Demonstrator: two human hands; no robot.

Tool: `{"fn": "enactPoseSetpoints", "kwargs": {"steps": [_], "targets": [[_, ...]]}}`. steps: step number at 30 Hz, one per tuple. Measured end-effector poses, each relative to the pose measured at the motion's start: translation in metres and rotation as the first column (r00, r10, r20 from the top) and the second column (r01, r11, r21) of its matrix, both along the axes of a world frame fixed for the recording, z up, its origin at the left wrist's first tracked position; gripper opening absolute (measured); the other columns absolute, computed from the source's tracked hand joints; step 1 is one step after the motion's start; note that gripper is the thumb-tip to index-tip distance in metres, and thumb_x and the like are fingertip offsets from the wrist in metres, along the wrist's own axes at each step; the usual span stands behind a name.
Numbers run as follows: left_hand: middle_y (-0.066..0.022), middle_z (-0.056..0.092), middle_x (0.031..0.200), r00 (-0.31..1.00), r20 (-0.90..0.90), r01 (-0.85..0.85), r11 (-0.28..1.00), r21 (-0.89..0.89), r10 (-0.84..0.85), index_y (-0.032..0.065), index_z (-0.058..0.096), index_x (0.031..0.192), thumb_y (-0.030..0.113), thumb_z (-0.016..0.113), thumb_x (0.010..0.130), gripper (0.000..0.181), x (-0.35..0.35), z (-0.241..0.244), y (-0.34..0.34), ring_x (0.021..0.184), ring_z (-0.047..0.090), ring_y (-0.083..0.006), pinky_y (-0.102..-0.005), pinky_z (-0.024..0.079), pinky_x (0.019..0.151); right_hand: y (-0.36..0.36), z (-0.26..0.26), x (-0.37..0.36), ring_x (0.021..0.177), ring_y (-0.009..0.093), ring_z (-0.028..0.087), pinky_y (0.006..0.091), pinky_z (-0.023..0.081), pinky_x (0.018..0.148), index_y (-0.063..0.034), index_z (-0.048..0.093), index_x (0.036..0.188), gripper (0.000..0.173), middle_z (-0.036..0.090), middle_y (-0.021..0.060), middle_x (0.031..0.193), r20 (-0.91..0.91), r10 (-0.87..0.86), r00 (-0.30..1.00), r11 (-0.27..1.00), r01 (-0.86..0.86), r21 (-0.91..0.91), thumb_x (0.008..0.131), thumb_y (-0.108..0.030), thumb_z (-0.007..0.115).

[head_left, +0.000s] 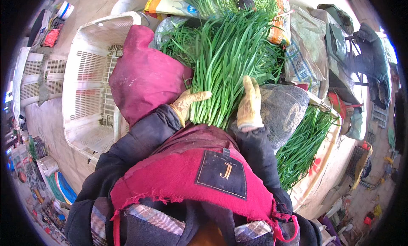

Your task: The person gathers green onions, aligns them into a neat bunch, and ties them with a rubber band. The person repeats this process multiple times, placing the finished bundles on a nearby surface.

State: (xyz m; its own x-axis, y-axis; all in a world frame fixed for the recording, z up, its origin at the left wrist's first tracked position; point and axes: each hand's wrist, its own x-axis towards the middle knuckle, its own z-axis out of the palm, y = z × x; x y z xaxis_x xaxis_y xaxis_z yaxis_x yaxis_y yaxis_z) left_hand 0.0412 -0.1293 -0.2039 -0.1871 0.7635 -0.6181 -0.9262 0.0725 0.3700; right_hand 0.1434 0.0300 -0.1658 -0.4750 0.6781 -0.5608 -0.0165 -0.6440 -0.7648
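A large bunch of long green leaves, apparently garlic chives [220, 64], lies before me with its pale cut ends towards my lap. My left hand [188, 102], in a stained yellowish glove, holds the stems from the left. Its thumb lies across them, and its other fingers are partly hidden. Against the right side of the bunch stands my gloved right hand [250, 101], its fingers stretched away from me and gripping nothing. A magenta apron [178, 169] covers my front, and magenta cloth [149, 77] covers my left leg.
An upright white plastic crate [71, 96] stands at left. More chives [306, 144] lie in a pale container [330, 141] at right, beside a dark grey, dirt-marked cloth [280, 109]. Loose greens [181, 42] and printed sacks [173, 5] lie beyond the bunch.
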Motion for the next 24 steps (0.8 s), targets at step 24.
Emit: {"fn": "enactPoseSetpoints", "kwargs": {"steps": [24], "targets": [[-0.0071,0.063,0.119,0.864,-0.493,0.101,0.995,-0.024,-0.099,0.0034,0.049,0.133,0.001,0.073,0.083,0.056,0.015,0.057,0.005,0.108,0.059,-0.0166,-0.0333,0.048,0.095,-0.050,0.009,0.046,0.119,0.020,0.050,0.0332,0.040,0.102,-0.0003,0.031,0.142,0.065,0.053,0.0152,0.132,0.142,0.444,0.885,0.856,-0.465,0.226,0.089,-0.008,0.068]]}}
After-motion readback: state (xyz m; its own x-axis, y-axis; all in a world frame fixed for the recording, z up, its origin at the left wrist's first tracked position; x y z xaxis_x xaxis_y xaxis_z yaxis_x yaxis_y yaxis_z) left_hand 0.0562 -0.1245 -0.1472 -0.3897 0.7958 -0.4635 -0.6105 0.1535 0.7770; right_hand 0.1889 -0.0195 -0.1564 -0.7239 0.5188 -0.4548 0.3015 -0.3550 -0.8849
